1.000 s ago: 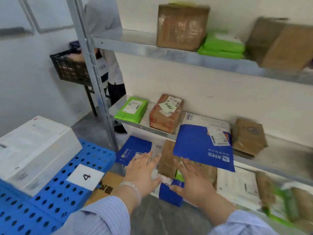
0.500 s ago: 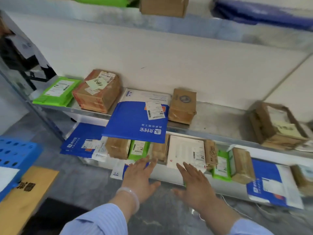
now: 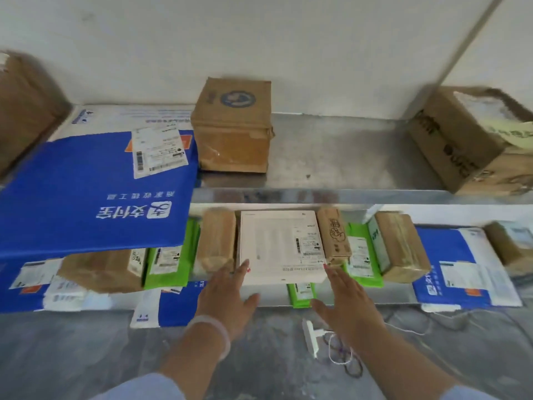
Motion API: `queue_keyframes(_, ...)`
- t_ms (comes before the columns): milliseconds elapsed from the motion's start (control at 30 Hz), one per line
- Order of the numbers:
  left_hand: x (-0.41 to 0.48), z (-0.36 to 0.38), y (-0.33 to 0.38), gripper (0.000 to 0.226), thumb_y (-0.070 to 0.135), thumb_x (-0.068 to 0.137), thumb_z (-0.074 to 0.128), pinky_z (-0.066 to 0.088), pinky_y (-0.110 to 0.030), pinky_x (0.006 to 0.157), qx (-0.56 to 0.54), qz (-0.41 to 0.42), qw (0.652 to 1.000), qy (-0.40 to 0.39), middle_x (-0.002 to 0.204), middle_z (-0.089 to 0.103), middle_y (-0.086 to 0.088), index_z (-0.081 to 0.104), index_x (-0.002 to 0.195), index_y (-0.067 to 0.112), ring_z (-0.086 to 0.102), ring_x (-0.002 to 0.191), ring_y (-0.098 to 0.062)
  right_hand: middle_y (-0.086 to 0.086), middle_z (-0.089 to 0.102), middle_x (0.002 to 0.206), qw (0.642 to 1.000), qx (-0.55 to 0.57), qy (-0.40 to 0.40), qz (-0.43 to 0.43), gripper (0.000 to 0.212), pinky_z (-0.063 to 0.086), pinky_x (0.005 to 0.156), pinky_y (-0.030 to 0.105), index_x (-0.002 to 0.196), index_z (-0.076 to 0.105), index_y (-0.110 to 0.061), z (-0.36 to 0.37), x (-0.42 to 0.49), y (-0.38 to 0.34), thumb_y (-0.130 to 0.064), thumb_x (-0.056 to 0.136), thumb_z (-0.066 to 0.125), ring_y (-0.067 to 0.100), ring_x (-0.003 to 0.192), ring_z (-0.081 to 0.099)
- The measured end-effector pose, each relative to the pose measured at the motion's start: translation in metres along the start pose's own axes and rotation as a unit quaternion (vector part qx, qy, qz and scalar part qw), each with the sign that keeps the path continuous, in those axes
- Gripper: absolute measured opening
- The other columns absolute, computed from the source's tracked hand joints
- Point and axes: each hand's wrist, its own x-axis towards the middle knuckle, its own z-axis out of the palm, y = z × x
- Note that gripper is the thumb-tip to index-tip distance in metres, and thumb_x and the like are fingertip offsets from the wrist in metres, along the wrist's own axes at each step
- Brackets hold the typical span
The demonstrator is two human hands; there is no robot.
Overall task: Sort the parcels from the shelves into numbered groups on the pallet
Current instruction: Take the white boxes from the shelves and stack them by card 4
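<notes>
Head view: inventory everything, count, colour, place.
white flat box: 1, white, lower shelf, centre
upper-shelf cartons: 3, brown, left edge, centre, right
large mailer: 1, blue, overhanging upper shelf, left
lower-shelf parcels: about 5, brown, in a row
green mailers: at least 3, green, lower shelf
lower-shelf mailers: about 3, blue, left, middle, right
corded plug: 1, white, floor
left hand: 1, flat, at box's left corner
right hand: 1, flat, at box's right corner
</notes>
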Motion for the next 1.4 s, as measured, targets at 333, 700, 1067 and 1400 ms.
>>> queue_keyframes(333,0.108,0.112,-0.042,0.075,0.056,0.090,0.049,0.031,-0.044,0.114,-0.115,-0.046,0.992,-0.014,0.158,0.014,0.006,0.009,0.151,0.041,0.024,0.144,-0.018,0.003,0.019,0.158,0.991,0.090,0.043,0.086,0.073,0.026,0.114,0.042,0.153,0.010,-0.032,0.077,0.109,0.034,-0.052,0.093,0.048,0.027,0.141,0.025)
queue_keyframes(700,0.109,0.122,-0.033,0.062,0.037,0.095,0.052,0.042,-0.036,0.106,-0.242,-0.072,0.966,0.055,0.144,0.034,0.002,0.024,0.150,0.036,0.046,0.115,-0.009,0.007,0.040,0.141,0.964,0.227,0.095,0.098,0.060,0.041,0.103,0.044,0.146,0.027,-0.043,0.100,0.120,0.036,-0.047,0.092,0.054,0.026,0.125,0.043)
queue_keyframes(1067,0.083,0.107,-0.025,0.076,0.038,0.091,0.061,0.038,-0.034,0.107,-0.259,-0.081,0.962,0.000,0.145,0.032,0.004,0.015,0.152,0.034,0.041,0.126,-0.014,0.004,0.040,0.143,0.965,0.242,0.053,0.083,0.074,0.039,0.105,0.037,0.151,0.019,-0.041,0.096,0.105,0.034,-0.047,0.089,0.060,0.023,0.128,0.044)
queue_keyframes(1400,0.036,0.070,-0.004,0.078,0.038,0.087,0.067,0.043,-0.031,0.101,-0.280,-0.080,0.956,0.033,0.133,0.038,0.010,0.022,0.150,0.034,0.041,0.112,-0.006,-0.004,0.048,0.140,0.961,0.258,0.087,0.046,0.076,0.043,0.104,0.041,0.150,0.026,-0.040,0.060,0.054,0.032,-0.048,0.085,0.065,0.018,0.126,0.046)
